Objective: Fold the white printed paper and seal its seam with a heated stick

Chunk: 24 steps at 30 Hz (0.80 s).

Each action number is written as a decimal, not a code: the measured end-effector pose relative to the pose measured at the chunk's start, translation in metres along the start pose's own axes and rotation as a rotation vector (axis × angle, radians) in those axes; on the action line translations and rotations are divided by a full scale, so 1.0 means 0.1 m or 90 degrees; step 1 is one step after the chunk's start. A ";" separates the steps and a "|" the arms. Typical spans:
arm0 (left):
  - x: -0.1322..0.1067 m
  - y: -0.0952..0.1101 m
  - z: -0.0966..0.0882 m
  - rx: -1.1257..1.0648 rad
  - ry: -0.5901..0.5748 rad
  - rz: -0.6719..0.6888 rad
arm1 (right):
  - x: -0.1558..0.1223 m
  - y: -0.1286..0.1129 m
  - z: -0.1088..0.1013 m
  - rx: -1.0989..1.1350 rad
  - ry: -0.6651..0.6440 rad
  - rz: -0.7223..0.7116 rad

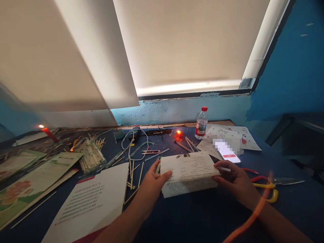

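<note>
A paper-covered, box-shaped bundle (188, 172) with printed text sits between my hands at the front of the table. My left hand (154, 180) grips its left end, thumb on top and fingers behind. At the right end, my right hand (234, 180) pinches the corner between thumb and forefinger. A short white strip (224, 169) shows at those right fingers; whether it is part of the bundle I cannot tell. What lies inside the paper is hidden.
Candles burn at back left (49, 133) and back centre (178, 135), near a water bottle (201, 123). A lit phone (229, 153) and scissors (270, 184) lie right. Bundled sticks (91, 155), a white cable (129, 143) and booklets (93, 199) occupy the left. An orange cord (249, 219) crosses my right forearm.
</note>
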State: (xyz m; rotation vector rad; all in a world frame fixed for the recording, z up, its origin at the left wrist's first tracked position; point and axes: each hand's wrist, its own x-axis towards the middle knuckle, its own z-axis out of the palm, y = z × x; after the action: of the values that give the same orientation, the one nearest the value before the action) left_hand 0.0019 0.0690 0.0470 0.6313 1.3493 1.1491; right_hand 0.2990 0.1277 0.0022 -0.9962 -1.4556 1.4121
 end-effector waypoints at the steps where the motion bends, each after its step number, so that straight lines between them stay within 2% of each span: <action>1: -0.01 -0.01 0.00 -0.013 0.000 0.002 | 0.00 0.00 0.00 0.003 0.006 0.002; 7: -0.11 -0.08 -0.04 -0.001 -0.028 0.017 | 0.00 0.00 -0.03 -0.050 0.059 -0.013; 11: -0.19 -0.14 -0.06 0.011 -0.021 0.027 | 0.03 0.05 -0.12 -0.108 0.148 -0.031; 13: -0.25 -0.22 -0.05 -0.002 -0.003 0.059 | 0.06 0.09 -0.16 -0.135 0.174 -0.045; 17: -0.33 -0.46 0.01 -0.001 0.043 0.168 | 0.06 0.11 -0.15 -0.294 0.135 -0.022; 20: -0.30 -0.67 0.06 -0.016 0.086 0.204 | 0.03 0.07 -0.10 -0.427 0.083 -0.038; 24: -0.23 -0.83 0.08 -0.004 0.123 0.244 | 0.00 0.05 -0.09 -0.471 0.125 -0.067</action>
State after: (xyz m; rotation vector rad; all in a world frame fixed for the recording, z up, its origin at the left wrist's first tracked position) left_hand 0.0349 0.0203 -0.0164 0.8135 1.4221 1.5535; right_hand 0.3073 0.1308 -0.0025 -1.4280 -1.8850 0.6598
